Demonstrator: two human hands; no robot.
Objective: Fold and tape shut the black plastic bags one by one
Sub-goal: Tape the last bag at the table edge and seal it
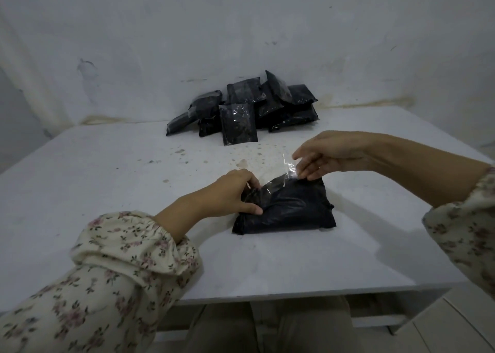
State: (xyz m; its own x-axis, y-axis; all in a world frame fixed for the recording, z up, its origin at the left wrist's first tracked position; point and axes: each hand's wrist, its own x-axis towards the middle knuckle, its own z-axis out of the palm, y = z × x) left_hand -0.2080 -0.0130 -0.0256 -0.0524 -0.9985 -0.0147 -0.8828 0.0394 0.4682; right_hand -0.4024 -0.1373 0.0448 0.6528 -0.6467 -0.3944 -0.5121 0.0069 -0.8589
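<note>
The left hand [233, 191] grips the left end of a folded black plastic bag [292, 210], thumb on top and fingers curled over its far side. The right hand [329, 154] pinches one end of a strip of clear tape [281, 177] at the bag's far right corner. The strip runs along the bag's far edge toward the left hand. The bag lies flat on the white counter [107, 165], near its front edge and about the middle. A pile of black bags [241, 108] rests at the counter's far edge, against the wall.
</note>
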